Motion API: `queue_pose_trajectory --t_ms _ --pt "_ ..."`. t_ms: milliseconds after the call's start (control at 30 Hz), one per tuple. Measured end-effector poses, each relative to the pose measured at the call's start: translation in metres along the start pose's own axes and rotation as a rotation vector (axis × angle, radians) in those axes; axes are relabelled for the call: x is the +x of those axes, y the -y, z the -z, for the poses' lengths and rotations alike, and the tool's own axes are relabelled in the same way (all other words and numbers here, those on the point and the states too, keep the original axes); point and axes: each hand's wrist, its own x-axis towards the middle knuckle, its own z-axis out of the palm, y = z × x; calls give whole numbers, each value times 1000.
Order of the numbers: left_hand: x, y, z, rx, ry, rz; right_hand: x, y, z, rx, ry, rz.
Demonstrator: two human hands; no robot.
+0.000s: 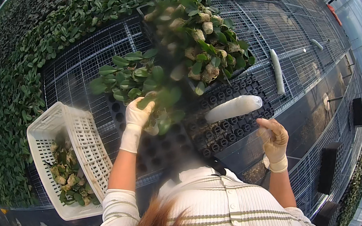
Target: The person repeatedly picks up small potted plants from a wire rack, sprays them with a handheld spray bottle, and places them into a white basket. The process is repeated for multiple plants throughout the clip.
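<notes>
My left hand (139, 112), in a pale glove, grips a young broad-leaved plant (168, 97) at its base. Its leaves are blurred, close to the camera. Below them is something pale and translucent that I cannot make out. To the right, my gloved right hand (273, 136) is raised with curled fingers beside the black plug tray (228, 135). Whether it pinches anything is unclear. A long white stack, seemingly nested plastic cups (233, 107), lies across that tray. Beyond my left hand, potted leafy plants (132, 72) stand in another dark tray (118, 117).
A white perforated plastic crate (91, 141) on the left holds plants with pale root plugs (71, 181). A heaped container of similar plants (209, 44) stands ahead. More white stacks (277, 71) lie on the wire-mesh bench (296, 34). Dense foliage (24, 88) covers the far left.
</notes>
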Motion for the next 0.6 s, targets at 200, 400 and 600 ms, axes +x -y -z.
queue_pose_trajectory --t_ms 200,400,600 --pt "-85 -70 38 -1238 271 188 14 -2 -72 392 292 -81" --pt "-134 -119 13 -1377 467 -16 28 7 -110 780 340 -74" --pt "-121 -138 -18 -1383 514 157 17 3 -79 642 83 -217"
